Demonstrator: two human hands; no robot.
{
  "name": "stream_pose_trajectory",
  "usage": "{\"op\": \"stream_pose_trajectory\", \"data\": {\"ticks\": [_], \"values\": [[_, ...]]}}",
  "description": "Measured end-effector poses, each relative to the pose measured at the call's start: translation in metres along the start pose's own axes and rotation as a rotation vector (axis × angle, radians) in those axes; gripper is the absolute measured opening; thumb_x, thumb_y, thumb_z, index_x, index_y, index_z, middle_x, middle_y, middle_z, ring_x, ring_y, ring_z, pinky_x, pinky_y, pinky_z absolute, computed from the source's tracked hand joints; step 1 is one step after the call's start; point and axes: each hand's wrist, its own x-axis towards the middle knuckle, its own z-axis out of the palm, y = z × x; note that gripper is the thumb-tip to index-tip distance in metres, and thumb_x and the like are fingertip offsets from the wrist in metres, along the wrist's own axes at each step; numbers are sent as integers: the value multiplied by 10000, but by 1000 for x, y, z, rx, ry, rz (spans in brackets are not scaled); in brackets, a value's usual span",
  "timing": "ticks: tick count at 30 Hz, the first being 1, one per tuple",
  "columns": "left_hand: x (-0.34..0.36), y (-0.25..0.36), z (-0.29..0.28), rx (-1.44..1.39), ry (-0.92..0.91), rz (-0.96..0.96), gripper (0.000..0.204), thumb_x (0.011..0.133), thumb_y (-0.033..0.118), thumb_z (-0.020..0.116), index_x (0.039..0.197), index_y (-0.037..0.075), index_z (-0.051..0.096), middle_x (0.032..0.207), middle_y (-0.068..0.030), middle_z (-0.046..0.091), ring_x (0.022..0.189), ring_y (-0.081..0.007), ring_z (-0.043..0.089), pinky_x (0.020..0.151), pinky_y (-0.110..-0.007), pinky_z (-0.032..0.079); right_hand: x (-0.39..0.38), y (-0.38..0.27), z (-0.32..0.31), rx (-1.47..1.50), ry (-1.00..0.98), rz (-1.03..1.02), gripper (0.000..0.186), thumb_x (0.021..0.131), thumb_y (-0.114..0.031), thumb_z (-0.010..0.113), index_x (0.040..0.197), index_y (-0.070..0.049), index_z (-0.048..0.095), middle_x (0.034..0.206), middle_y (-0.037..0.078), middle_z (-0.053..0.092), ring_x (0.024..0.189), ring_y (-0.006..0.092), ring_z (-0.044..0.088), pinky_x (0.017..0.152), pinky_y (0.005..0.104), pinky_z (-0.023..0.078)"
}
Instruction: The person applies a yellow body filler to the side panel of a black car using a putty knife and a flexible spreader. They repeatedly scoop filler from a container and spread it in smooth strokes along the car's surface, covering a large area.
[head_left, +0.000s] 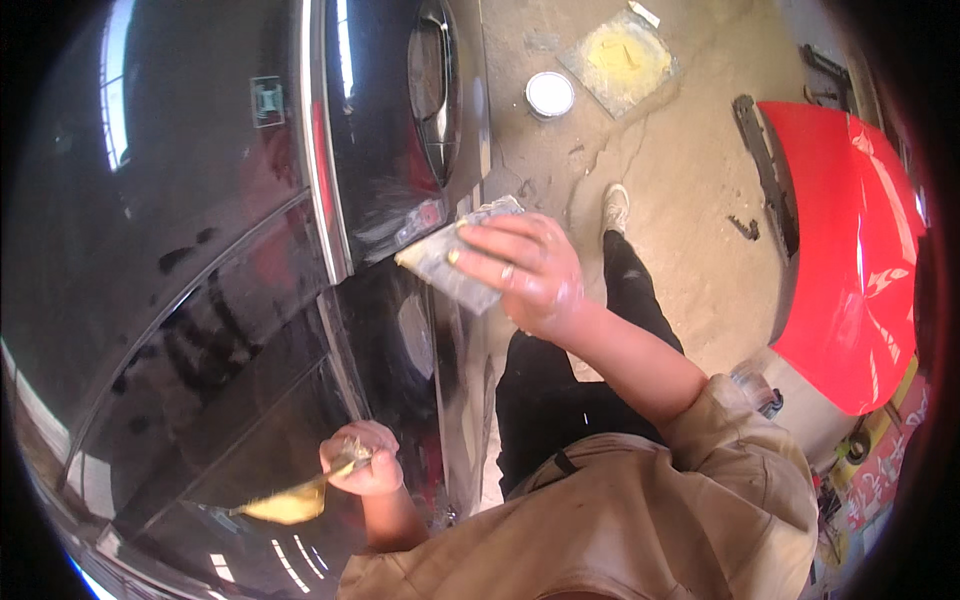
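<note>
My right hand (525, 272) grips a flat grey board (462, 252) smeared with filler and holds it against the glossy black car door (200, 250), just below the door handle (435, 85). Lower down, my left hand (362, 460) is closed on a putty knife (290, 500) whose blade carries a lump of yellowish filler and rests near the lower door panel. Both hands are dusted with pale filler.
A white round tin lid (549, 94) and a square board with yellow filler (620, 60) lie on the concrete floor beyond. A red car panel (850, 270) stands at the right. My black-trousered leg and white shoe (615, 208) are beside the car.
</note>
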Motion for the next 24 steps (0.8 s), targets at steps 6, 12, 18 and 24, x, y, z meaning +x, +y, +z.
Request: {"op": "stream_pose_trajectory", "data": {"ticks": [6, 12, 18, 24], "values": [[18, -25, -9, 92, -59, 70, 497, 846, 267, 860, 900, 83, 402, 653, -39, 502, 473, -138, 478, 384, -248, 400, -18, -6, 24, -150, -12, -24, 402, 787, -153, 661, 1172, -234, 742, 1254, 9, 673, 1056, 220, 628, 857, 364, 485], [25, -34, -19, 167, -167, 75, 496, 858, 265, 848, 908, 86, 388, 651, -42, 495, 477, -144, 496, 393, -251, 423, -13, 7, 39, -182, -12, 3, 344, 821, -176, 672, 1153, -218, 753, 1257, 30, 682, 1069, 239, 622, 822, 369, 481], [17, -33, -20, 159, -32, -20, 479, 854, 210, 820, 963, 91, 369, 739, -41, 495, 531, -149, 506, 407, -269, 418, -14, 18, 60, -138, 17, 21, 364, 795, -148, 707, 1150, -213, 754, 1269, 24, 677, 1070, 235, 618, 802, 364, 487], [3, -30, -40, 213, 55, -119, 231, 838, 27, 665, 857, 106, 450, 860, -30, 547, 645, -171, 577, 543, -289, 492, -29, 20, 66, -55, 1, 18, 431, 775, -151, 680, 1199, -209, 730, 1316, 30, 650, 1075, 231, 603, 826, 369, 494]]}}
